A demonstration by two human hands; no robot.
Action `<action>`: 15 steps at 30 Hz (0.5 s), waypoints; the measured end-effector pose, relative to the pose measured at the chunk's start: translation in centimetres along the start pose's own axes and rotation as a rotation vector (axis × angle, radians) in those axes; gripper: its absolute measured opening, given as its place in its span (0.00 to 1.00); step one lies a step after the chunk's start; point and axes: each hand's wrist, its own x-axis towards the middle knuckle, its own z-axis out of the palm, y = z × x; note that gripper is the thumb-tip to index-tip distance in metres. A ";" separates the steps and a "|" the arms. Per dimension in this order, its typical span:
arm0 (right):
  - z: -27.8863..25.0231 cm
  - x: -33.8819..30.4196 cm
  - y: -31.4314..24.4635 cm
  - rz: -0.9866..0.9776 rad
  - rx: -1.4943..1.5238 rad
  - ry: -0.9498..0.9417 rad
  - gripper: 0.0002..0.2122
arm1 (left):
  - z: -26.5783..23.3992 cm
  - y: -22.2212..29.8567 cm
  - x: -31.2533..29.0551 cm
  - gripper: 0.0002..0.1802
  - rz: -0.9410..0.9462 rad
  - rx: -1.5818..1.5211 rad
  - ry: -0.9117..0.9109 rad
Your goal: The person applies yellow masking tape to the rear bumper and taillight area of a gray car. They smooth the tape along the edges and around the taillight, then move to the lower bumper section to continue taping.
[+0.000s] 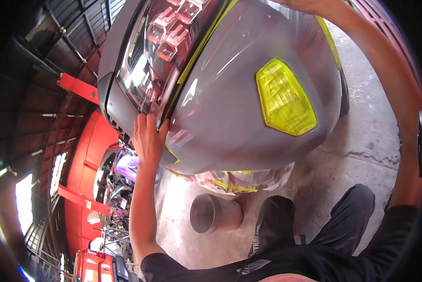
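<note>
A car's grey front-end panel [220, 117] fills the middle of the view, its surface dull and smooth. Yellow masking tape [286, 101] covers an angular patch on it, and more yellow tape [199, 51] lines the seam beside the headlight [159, 47]. At the lower corner of that headlight, my left hand [150, 141] rests with fingers stretched upward and thumb apart, touching the seam area. My right arm reaches round to the top edge, where my right hand [305, 3] lies at the panel's far side. Its fingers are cut off, so what they touch is hidden.
A dark bucket [215, 214] lies or stands on the concrete floor [356, 141] below the panel, near my knees. Taped masking paper [239, 181] hangs under the panel's lower edge. Red posts [81, 89], assorted parts and a red vehicle [96, 268] are at the left.
</note>
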 end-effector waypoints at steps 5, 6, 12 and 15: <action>-0.7 0.1 0.9 0.025 0.002 0.008 0.11 | -0.2 0.5 0.3 0.19 -0.025 -0.041 0.009; -0.3 0.4 0.8 0.015 0.008 0.007 0.11 | -0.1 0.5 0.3 0.19 -0.025 -0.041 0.015; 0.5 1.4 1.6 0.010 0.026 0.007 0.11 | -0.2 0.7 0.5 0.19 -0.057 -0.059 0.044; 0.3 1.6 1.8 0.004 0.022 0.004 0.11 | -0.1 1.8 1.7 0.19 -0.015 -0.068 0.137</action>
